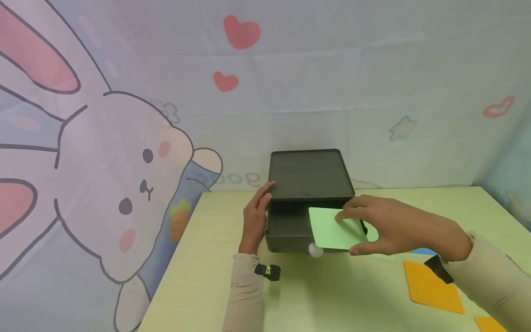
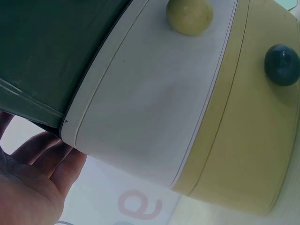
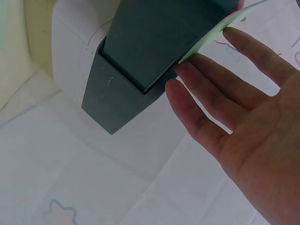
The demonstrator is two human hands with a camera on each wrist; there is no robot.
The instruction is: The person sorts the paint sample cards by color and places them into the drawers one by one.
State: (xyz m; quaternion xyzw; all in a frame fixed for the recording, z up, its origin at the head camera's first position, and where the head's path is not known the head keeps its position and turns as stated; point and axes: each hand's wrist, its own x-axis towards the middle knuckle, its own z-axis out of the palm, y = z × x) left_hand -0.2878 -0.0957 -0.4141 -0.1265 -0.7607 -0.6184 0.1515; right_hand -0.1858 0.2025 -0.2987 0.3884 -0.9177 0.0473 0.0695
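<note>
A small drawer box stands against the backdrop, its dark top (image 1: 309,175) facing up. Its dark upper drawer (image 1: 286,223) is pulled out, with a white round knob (image 1: 315,250) in front. My left hand (image 1: 254,221) rests its fingers on the box's left side; the left wrist view shows these fingertips (image 2: 70,168) touching the side. Over the right part of the drawer, my right hand (image 1: 381,226) holds a pale green card (image 1: 332,228) by its right side, tilted. The right wrist view shows fingertips (image 3: 192,70) against the card's edge; the thumb is hidden there.
Below lie a white drawer (image 2: 145,93) with a yellow knob and a yellow drawer (image 2: 243,122) with a dark knob. To the right on the table are an orange card (image 1: 433,286), another orange card (image 1: 489,324) and a partly covered blue card (image 1: 423,251).
</note>
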